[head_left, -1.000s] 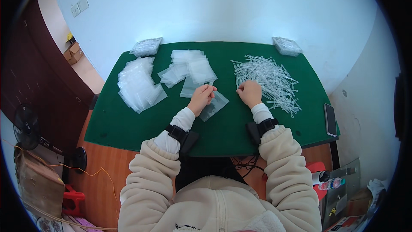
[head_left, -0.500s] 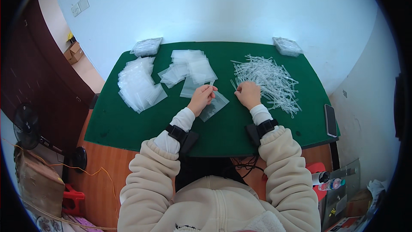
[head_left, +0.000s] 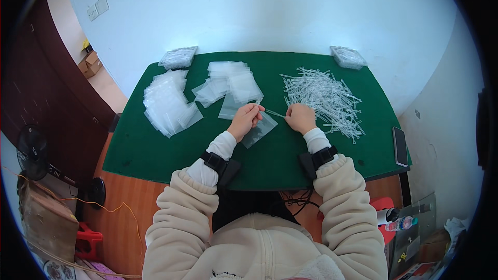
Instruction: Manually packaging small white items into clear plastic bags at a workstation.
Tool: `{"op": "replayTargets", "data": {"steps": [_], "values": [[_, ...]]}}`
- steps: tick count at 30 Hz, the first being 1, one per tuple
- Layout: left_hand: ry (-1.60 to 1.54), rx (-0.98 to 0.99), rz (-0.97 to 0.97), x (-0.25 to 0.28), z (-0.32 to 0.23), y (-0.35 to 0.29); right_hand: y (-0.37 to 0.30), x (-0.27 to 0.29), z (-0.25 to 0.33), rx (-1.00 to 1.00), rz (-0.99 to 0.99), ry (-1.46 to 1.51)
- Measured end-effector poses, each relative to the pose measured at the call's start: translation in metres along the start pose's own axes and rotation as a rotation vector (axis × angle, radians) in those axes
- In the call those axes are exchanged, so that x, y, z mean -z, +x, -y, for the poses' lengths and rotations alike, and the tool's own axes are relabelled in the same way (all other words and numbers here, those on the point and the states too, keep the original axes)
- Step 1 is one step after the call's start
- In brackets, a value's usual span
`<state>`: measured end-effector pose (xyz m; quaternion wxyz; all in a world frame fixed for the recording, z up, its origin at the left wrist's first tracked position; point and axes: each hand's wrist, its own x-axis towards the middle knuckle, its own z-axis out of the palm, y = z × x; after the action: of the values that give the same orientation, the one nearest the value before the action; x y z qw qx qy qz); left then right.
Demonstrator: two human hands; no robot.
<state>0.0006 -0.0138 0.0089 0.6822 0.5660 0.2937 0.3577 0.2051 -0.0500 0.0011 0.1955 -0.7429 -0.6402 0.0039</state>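
On green table (head_left: 155,150): left hand (head_left: 246,119) pinches small clear bag (head_left: 259,129); right hand (head_left: 300,117) pinches clear stick (head_left: 275,113) at bag mouth. Large stick pile (head_left: 324,96) apparently unbagged.

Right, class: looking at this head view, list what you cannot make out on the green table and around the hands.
- Left hand: fingertips curl under, so the grip on the clear bag is hidden.
- Right hand: its fingers hide how it holds the thin clear strip.
- Clear strip pile: single pieces too small to count.
- Two packets at the far edge of the table: contents too small.
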Motion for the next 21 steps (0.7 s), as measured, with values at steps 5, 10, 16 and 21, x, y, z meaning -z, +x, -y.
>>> {"op": "replayTargets", "data": {"steps": [5, 10, 16, 21], "values": [[0.033, -0.075, -0.060, 0.004, 0.001, 0.001, -0.001, -0.007, 0.002, 0.089, -0.143, -0.131], [0.025, -0.217, -0.247, 0.011, -0.001, 0.005, -0.001, 0.007, 0.014, 0.178, -0.223, 0.274], [-0.012, -0.292, -0.421, 0.017, -0.001, 0.006, -0.008, 0.022, 0.033, 0.485, -0.174, 0.710], [0.082, -0.121, -0.105, 0.005, 0.002, 0.002, -0.011, 0.023, 0.035, 0.564, -0.032, 0.765]]}}
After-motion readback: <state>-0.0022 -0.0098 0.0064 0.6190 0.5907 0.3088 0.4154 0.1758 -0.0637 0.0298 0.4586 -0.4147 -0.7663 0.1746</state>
